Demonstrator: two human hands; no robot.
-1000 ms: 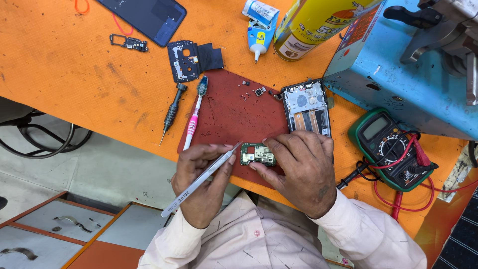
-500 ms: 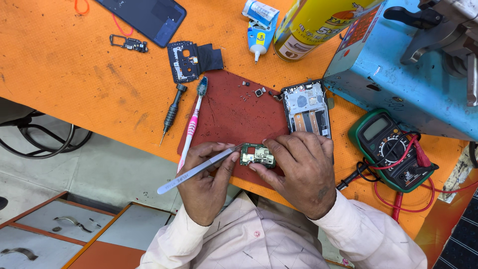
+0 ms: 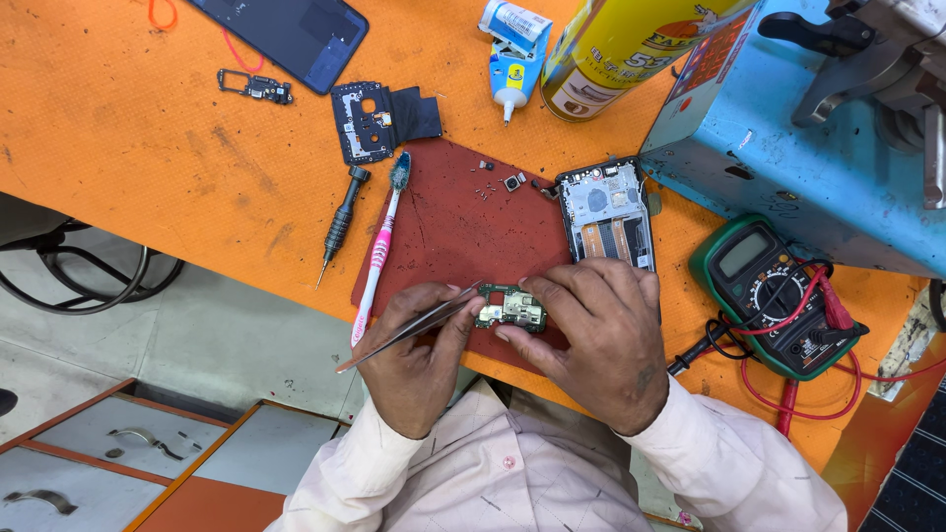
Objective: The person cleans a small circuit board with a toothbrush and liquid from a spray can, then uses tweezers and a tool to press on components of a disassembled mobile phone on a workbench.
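My left hand [image 3: 419, 360] grips metal tweezers [image 3: 409, 328] whose tips touch a small green circuit board [image 3: 512, 308]. My right hand [image 3: 596, 335] pinches that board from the right and holds it on a dark red work mat [image 3: 458, 222]. An opened phone frame [image 3: 608, 212] lies just beyond my right hand at the mat's right edge. Tiny screws and a small square part [image 3: 511, 182] rest on the mat's far side.
A pink toothbrush [image 3: 379, 246] and black screwdriver [image 3: 340, 222] lie left of the mat. A black phone cover plate [image 3: 379, 120], dark phone [image 3: 291, 30], glue tube [image 3: 512, 49] and yellow spray can [image 3: 621, 44] lie farther back. A green multimeter [image 3: 778, 296] with red leads and a blue machine [image 3: 818, 128] stand at right.
The tweezers' rear end has swung lower and flatter in my left hand. Both hands and the board stay in about the same place on the mat.
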